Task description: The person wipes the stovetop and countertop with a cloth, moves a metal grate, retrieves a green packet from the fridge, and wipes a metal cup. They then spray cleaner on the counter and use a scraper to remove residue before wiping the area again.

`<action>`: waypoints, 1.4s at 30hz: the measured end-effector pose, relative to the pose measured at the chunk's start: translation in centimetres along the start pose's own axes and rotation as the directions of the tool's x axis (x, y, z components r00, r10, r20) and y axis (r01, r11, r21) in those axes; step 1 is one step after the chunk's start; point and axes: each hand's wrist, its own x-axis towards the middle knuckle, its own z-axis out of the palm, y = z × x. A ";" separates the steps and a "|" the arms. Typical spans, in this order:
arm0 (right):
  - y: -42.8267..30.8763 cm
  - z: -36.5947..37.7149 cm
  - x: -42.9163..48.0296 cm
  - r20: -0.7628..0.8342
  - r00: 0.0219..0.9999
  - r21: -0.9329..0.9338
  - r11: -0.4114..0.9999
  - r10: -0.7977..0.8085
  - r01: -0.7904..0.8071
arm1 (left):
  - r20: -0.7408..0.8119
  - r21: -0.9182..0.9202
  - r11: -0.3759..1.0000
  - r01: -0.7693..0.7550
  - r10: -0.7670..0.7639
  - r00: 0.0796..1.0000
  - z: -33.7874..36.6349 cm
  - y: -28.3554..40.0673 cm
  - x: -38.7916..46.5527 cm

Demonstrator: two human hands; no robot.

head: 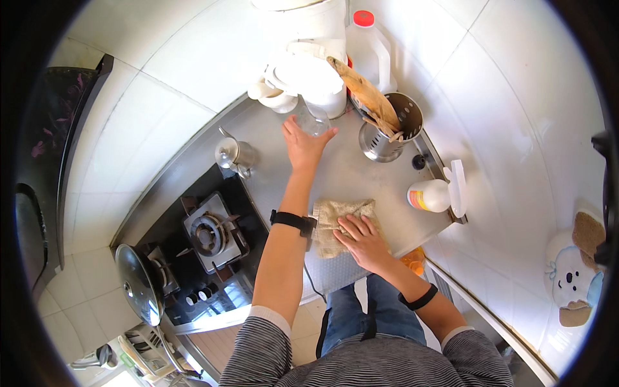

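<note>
My left hand (305,145) reaches to the back of the steel counter. Its thumb and fingers are around a clear glass container (316,125), beside a white jug-like appliance (319,96) that is washed out by glare. My right hand (365,242) lies palm down on a folded beige cloth (330,213), near the counter's front edge. The fingers of that hand are spread a little and do not grip the cloth.
Left are a metal oil pot (236,154), a gas burner (209,234) and a lidded pan (138,285). Right are a perforated steel utensil holder (384,142), a small black cap (419,162) and a white spray bottle (430,196). Behind stand a mortar (278,99) and a red-capped plastic jug (365,48).
</note>
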 end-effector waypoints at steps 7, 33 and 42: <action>1.5 0.3 3.3 -0.083 0.996 -0.033 0.999 -0.009 0.006 | 0.080 -0.097 0.995 -0.016 0.024 0.997 -4.9 -0.3 -4.0; 9.3 -6.0 -5.4 -0.621 0.474 0.529 0.780 0.624 -0.333 | 0.503 0.375 0.849 -0.374 0.153 0.851 -5.9 -2.5 -23.9; 6.9 -7.0 -1.2 -0.453 0.589 0.676 0.688 0.670 -0.263 | 0.506 0.334 0.877 -0.344 0.141 0.851 -7.5 -4.1 -25.7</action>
